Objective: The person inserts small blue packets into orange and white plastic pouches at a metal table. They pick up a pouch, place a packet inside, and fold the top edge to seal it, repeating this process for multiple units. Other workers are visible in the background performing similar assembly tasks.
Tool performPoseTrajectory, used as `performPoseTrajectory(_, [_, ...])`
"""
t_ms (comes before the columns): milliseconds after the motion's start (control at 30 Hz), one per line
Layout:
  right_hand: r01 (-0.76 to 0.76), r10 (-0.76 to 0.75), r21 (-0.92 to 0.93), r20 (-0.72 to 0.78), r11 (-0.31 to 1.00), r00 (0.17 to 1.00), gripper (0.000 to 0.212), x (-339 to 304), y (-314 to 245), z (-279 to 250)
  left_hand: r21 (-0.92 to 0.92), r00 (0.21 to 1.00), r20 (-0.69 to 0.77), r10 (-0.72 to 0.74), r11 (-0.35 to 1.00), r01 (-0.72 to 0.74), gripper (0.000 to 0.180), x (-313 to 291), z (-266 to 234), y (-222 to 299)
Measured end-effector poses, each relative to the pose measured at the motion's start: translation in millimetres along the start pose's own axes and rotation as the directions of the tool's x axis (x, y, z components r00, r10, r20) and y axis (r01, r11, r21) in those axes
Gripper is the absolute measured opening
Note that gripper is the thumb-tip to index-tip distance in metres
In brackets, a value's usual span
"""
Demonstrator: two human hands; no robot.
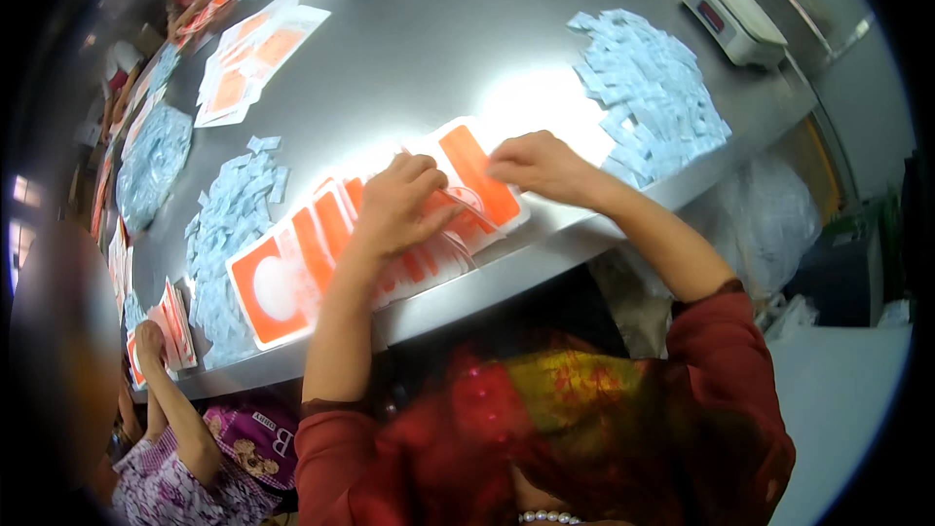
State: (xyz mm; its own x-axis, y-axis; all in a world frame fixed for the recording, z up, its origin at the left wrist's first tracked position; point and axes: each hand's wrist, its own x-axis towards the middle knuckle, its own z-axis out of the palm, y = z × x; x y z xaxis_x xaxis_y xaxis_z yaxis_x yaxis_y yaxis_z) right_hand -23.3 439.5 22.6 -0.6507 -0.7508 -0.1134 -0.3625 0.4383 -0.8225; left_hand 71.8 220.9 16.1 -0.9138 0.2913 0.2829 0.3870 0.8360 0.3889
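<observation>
A row of overlapping flat orange-and-white packaging bags (276, 294) is fanned along the table's near edge in front of me. Over its right part, my left hand (401, 200) is closed with thumb and curled fingers on the edge of one bag. My right hand (547, 168) is closed too, its fingers pinched together above the rightmost bag (467, 161); whatever they hold is hidden. To the left of the row lies a heap of small light-blue sachets (234, 224). A larger heap of blue sachets (653, 93) spreads beyond my right hand.
On the metal table (429, 49) more orange-and-white bags (255, 54) lie at the far left, near a clear sack of blue sachets (154, 164). A white scale (732, 15) stands far right. At left a co-worker's hand (149, 343) touches a bag stack (175, 326).
</observation>
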Motion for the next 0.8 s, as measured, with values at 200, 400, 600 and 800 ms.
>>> performPoseTrajectory(200, [-0.083, -0.348, -0.764, -0.385, 0.639, 0.855, 0.025, -37.2, 193.2, -92.8, 0.02, 0.981, -0.125, 0.148, 0.989, -0.146, 0.026, 4.3, 25.3, -9.2])
performPoseTrajectory(400, [-0.265, -0.043, -0.818, -0.332, 0.511, 0.942, 0.021, -32.7, 191.4, -104.1, -0.006, 0.989, -0.099, 0.112, 0.994, -0.113, 0.027, -3.1, 25.2, -12.5])
performPoseTrajectory(600, [-0.266, -0.083, -0.812, -0.357, 0.52, 0.93, 0.009, -24.2, 177.0, -111.9, 0.008, 0.995, -0.072, 0.073, 0.997, -0.073, 0.027, -4.0, 24.2, -9.9])
performPoseTrajectory(800, [-0.031, 0.052, 0.053, -0.473, 0.998, 0.88, 0.012, -7.2, 90.4, -84.9, 0.025, 0.988, -0.105, 0.11, 0.994, -0.108, 0.027, -5.4, 26.1, -12.8])
